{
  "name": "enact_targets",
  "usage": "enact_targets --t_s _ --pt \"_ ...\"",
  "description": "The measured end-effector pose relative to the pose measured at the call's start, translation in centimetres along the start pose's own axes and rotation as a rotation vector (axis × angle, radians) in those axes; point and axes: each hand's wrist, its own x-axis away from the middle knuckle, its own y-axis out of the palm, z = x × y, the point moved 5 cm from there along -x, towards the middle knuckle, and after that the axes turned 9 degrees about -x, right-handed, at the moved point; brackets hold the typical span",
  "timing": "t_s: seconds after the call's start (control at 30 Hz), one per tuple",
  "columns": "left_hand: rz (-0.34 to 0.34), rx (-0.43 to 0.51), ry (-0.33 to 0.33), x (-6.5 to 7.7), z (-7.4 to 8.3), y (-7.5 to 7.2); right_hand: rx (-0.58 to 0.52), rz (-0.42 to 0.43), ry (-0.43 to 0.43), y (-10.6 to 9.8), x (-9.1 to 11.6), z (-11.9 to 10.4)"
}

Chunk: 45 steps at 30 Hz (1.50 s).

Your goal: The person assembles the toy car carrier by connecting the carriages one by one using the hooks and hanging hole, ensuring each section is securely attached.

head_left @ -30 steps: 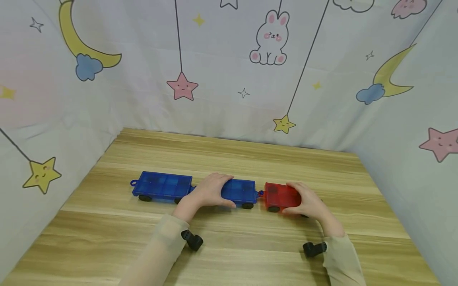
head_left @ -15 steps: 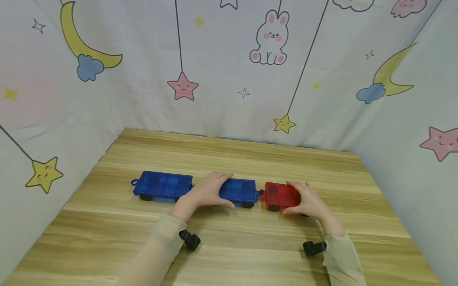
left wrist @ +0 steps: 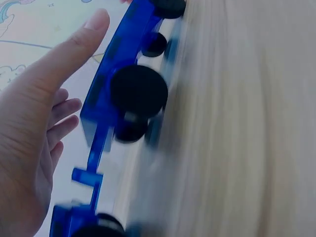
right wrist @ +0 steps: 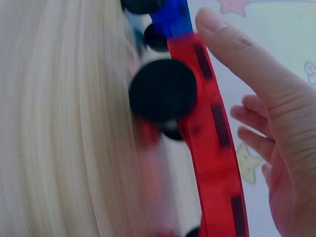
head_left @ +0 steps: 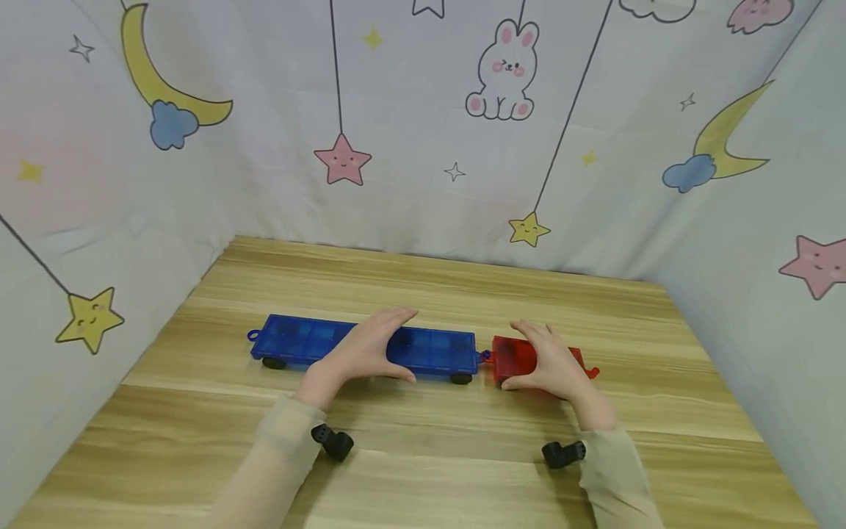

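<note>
Two translucent blue toy train cars (head_left: pixel 291 339) and a red one (head_left: pixel 507 353) stand in a row on black wheels. A small coupling (head_left: pixel 485 356) links the right blue car (head_left: pixel 443 353) to the red one. My left hand (head_left: pixel 360 351) hovers over the blue cars and hides where they meet in the head view. Its thumb stands apart from the side of the blue car (left wrist: pixel 123 64) in the left wrist view. Above the red car, my right hand (head_left: pixel 550 364) is spread, its thumb (right wrist: pixel 212 22) off the red side (right wrist: pixel 212 123).
All the cars rest on a wood-grain table (head_left: pixel 429 455). A red hook (head_left: pixel 593 373) juts from the right end and a blue ring (head_left: pixel 254 335) from the left end. A printed white cloth (head_left: pixel 423 198) encloses the back and both sides.
Both hands have loosened from the cars and shifted left, the right one uncovering the red hook. The row of cars stays in place, while the view has turned slightly.
</note>
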Motion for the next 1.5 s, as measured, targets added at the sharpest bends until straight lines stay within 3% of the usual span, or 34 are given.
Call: enact_targets --t_s 0.23,0.63,0.87,1.13,1.5 --pt "0.047 -0.021 -0.028 1.4 -1.8 -1.0 0.012 0.032 -0.105 1.3 -1.4 -2.3" --pt "0.055 -0.011 -0.126 3.8 -5.2 -2.5 -0.016 -0.025 -0.104 5.0 -4.3 -6.5" --pt "0.027 -0.004 -0.171 4.7 -7.2 -2.8 -0.059 -0.068 -0.055 6.9 -6.0 -8.0" --pt "0.013 0.008 -0.184 5.6 -7.9 -2.9 -0.038 -0.098 -0.053 8.8 -7.1 -9.3" --pt "-0.008 0.002 -0.155 5.4 -7.8 -2.6 -0.037 -0.112 -0.038 9.6 -7.0 -9.0"
